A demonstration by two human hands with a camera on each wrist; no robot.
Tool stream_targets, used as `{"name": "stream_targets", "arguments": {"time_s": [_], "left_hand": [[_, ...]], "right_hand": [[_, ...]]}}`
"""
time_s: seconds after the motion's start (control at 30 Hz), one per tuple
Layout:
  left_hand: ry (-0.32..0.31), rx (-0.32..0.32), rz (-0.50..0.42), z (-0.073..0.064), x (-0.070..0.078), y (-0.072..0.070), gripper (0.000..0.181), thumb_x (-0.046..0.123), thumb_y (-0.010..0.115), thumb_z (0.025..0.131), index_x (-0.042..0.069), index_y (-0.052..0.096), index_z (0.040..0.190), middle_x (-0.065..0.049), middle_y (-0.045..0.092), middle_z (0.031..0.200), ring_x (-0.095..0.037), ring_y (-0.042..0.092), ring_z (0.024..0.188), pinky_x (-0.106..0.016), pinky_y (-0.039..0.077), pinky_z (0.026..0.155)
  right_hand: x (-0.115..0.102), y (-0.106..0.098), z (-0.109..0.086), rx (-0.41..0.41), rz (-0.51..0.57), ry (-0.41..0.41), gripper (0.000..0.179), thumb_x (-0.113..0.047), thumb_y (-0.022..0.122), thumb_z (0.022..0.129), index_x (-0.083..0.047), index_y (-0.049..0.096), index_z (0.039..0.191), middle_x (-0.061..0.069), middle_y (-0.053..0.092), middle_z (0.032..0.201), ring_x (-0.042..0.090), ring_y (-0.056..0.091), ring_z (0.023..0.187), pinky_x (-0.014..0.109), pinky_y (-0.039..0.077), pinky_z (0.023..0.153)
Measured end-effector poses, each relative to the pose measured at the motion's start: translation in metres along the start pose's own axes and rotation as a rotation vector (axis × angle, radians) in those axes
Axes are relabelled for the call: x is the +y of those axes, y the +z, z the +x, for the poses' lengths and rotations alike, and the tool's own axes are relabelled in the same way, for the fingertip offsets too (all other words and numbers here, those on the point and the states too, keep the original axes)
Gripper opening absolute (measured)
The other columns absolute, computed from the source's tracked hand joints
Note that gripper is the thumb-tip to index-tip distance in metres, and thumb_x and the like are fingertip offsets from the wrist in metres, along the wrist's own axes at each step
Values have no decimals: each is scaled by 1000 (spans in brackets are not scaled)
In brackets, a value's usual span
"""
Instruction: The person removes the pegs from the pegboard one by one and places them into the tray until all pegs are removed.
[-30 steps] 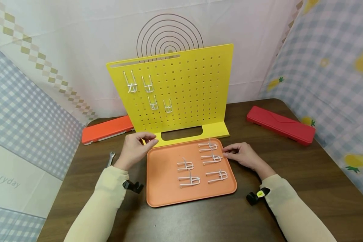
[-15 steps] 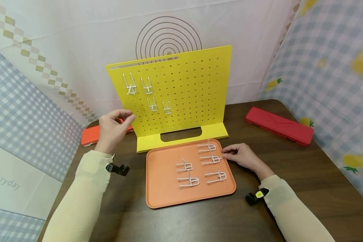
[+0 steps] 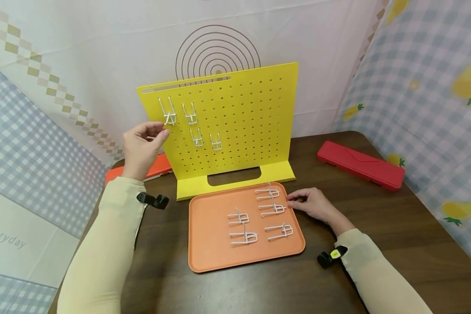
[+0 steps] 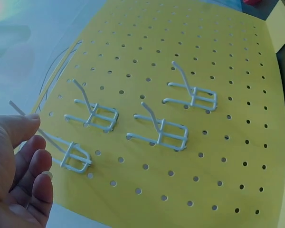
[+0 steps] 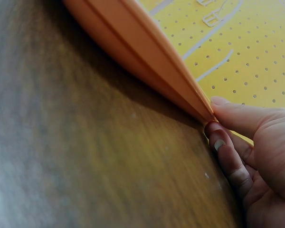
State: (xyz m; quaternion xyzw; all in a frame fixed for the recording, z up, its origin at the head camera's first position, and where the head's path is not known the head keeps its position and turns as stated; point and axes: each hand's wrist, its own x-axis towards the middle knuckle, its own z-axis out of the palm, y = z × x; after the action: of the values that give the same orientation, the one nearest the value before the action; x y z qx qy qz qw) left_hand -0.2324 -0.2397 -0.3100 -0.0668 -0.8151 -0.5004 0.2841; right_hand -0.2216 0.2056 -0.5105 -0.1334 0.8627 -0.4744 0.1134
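While the left hand [image 3: 141,146], thumb and fingers parted, stands at the leftmost white hook [image 4: 68,154] on the far yellow pegboard [image 3: 245,124], the right hand [image 3: 313,204] pinches the right rim of the orange tray [image 3: 208,240]. Tray contents: five further white hooks [image 3: 274,209].

The tray [image 3: 208,244] looks matt plastic, the hooks [image 4: 160,132] smooth metal, the tabletop [image 3: 259,290] faintly glossy wood.

"everyday" on the cloth [image 3: 35,231]
Grey letters, slanting at far left; the marking on the right wristband's [image 3: 325,260] yellow tag [image 3: 335,254] is too small to read.
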Motion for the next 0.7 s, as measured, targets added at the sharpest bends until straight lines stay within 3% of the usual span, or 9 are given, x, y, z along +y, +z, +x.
{"name": "stream_targets", "arguments": {"time_s": [0.1, 0.47, 0.7], "left_hand": [[-4, 4, -32, 1, 12, 2, 26, 14, 73, 86, -2, 71, 106, -2, 69, 89, -14, 62, 79, -20, 49, 70], [-69, -30, -205, 14, 2, 7, 33, 11, 75, 83, -2, 70, 113, -6, 69, 89, -17, 64, 82, -19, 52, 73], [-113, -50, -246, 26, -17, 12, 39, 16, 78, 81, 2, 70, 116, -3, 70, 91, -15, 64, 86, -18, 52, 76]], "right_hand": [[0, -1, -1, 3, -6, 1, 27, -30, 76, 84, -13, 75, 105, 3, 70, 95, 19, 61, 84, 31, 51, 71], [3, -1, -1, 9, -14, 4, 26, -29, 76, 84, -14, 75, 105, 2, 70, 95, 18, 62, 83, 31, 52, 71], [3, 1, 0, 5, -12, -18, 27, -30, 76, 83, -14, 75, 105, 1, 71, 94, 18, 62, 83, 33, 52, 71]]}}
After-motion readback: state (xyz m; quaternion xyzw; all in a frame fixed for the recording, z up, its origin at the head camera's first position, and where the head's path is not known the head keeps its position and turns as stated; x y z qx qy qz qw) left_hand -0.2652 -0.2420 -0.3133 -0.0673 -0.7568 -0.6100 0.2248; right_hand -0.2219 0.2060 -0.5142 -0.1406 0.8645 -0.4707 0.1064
